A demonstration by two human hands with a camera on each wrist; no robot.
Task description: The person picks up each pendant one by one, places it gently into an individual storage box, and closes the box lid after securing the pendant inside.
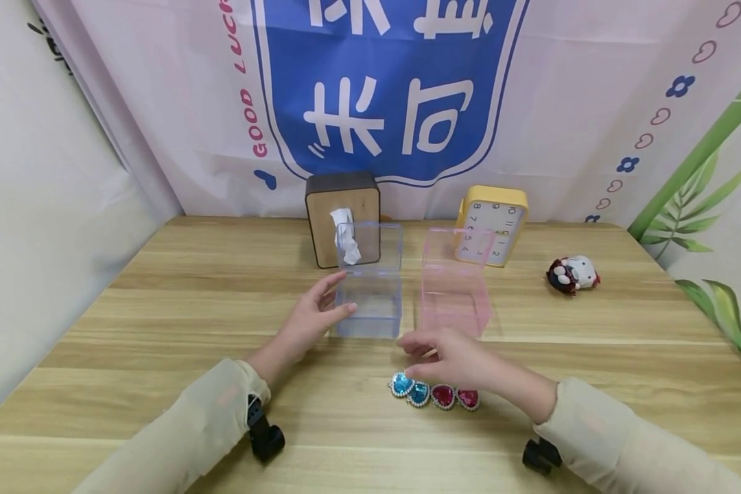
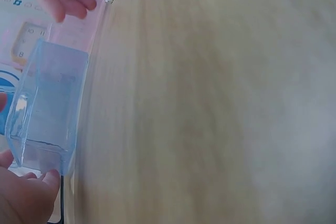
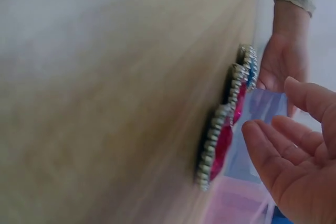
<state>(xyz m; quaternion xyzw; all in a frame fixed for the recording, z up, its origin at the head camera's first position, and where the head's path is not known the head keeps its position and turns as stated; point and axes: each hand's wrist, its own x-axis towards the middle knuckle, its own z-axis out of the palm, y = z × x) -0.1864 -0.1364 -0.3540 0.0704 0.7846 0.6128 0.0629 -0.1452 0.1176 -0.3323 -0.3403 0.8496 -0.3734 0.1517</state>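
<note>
My left hand (image 1: 309,319) is at the left side of a clear blue plastic box (image 1: 373,326), thumb and fingers loosely bent along its wall. The box's lid stands raised at the back. To its right is a clear pink box (image 1: 451,321), its lid raised too. My right hand (image 1: 453,357) hovers over a short row of heart-shaped gems with sparkling rims, holding nothing, its fingers relaxed. Two blue heart gems (image 1: 401,384) lie at the row's left end, and two red-pink heart gems (image 1: 442,397) at its right, partly under the hand in the head view.
Behind the blue box stands a wooden-faced tissue box (image 1: 367,202) with a tissue poking out. A yellow alarm clock (image 1: 500,195) leans behind the pink box. Farther right lies a small plush toy (image 1: 573,274). A printed cloth (image 1: 197,165) hangs along the back edge of the wooden table (image 1: 179,302).
</note>
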